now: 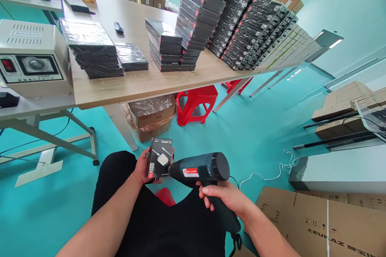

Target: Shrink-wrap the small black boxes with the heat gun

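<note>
floor (241, 136) stretches between table edge (163, 88) and box (158, 148), heat gun (206, 168)

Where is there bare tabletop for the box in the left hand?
Widest: the table behind the low wrapped stack, around the small dark tool. A narrow strip runs along the near edge. Crowded: the right, under wrapped box rows.
</note>
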The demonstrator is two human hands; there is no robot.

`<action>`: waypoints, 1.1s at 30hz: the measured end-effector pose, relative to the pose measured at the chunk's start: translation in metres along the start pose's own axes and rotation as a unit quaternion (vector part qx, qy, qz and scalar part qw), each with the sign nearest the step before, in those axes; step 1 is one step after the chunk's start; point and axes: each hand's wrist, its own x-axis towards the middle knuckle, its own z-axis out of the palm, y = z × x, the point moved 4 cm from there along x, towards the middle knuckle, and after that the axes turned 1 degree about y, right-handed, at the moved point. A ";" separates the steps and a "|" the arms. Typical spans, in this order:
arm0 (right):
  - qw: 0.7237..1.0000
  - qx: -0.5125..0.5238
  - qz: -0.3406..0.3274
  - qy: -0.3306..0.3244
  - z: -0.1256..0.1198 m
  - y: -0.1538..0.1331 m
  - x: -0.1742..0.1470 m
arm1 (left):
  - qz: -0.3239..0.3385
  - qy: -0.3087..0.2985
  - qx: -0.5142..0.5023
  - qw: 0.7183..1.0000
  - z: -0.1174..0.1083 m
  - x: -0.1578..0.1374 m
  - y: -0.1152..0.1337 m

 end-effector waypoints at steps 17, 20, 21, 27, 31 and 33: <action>0.995 -0.070 -0.032 -0.070 0.036 -0.035 0.011 | -0.058 0.027 0.081 0.995 -0.020 0.008 -0.010; 0.981 -0.126 -0.009 -0.146 0.045 -0.033 0.003 | -0.043 0.024 0.074 0.996 -0.021 0.007 -0.007; 0.986 -0.106 -0.015 -0.131 0.044 -0.033 0.005 | -0.044 0.025 0.076 0.996 -0.021 0.007 -0.007; 0.994 0.048 -0.064 0.072 0.010 -0.043 0.036 | -0.061 0.016 0.077 0.995 -0.018 0.005 -0.008; 0.993 0.034 -0.049 0.100 -0.013 -0.034 0.033 | -0.064 0.003 0.072 0.995 -0.016 0.004 -0.008; 0.997 0.019 -0.023 0.070 -0.013 -0.021 0.022 | -0.056 -0.004 0.064 0.996 -0.016 0.005 -0.006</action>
